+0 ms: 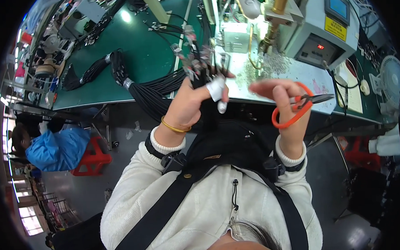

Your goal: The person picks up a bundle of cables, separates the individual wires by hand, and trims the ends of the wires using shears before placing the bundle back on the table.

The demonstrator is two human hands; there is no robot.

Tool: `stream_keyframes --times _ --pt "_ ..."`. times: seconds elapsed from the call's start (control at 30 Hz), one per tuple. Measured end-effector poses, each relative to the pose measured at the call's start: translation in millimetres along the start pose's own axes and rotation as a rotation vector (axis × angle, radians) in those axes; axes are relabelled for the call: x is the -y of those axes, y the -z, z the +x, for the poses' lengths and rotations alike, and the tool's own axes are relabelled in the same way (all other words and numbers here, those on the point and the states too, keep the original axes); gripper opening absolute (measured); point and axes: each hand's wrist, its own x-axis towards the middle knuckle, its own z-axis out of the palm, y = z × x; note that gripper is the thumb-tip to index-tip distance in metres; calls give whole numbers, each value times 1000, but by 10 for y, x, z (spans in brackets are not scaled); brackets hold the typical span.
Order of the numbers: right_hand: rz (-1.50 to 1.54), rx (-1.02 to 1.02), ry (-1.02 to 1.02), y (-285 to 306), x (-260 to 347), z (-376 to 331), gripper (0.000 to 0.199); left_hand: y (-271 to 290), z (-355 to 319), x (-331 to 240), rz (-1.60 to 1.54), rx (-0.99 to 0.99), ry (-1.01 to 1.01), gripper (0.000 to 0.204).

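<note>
My left hand (185,104) is closed around a bundle of black cables (152,95). Their connector ends (197,63) fan upward out of my grip, smeared by motion. White tape (216,88) wraps a finger or thumb of this hand. To the right, my right hand (282,96) carries orange-handled pliers (323,98), with the handles hooked around the hand and the dark jaws pointing right. The fingers of that hand stretch toward the left hand, apart from the cables. From the left hand, the cable lengths droop over the table's near edge.
Beyond my hands stands a machine with a brass-coloured shaft (271,32) and a grey control box (320,37). Small metal bits (275,64) litter the white work surface. Tied black cables (117,68) lie on the green table (153,56). A person in blue (57,150) sits at left.
</note>
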Motion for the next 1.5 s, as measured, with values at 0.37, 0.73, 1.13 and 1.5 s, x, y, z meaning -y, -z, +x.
stream_keyframes --times 0.37,0.73,1.13,1.5 --pt "-794 380 355 127 251 204 40 -382 95 271 143 -130 204 20" --pt "-924 657 310 174 287 175 46 -327 112 479 480 -81 123 28" --pt "-937 404 537 210 134 90 44 -241 178 618 435 -117 171 26" --pt "-450 -62 -294 349 -242 -84 15 -120 178 665 410 -97 132 15"
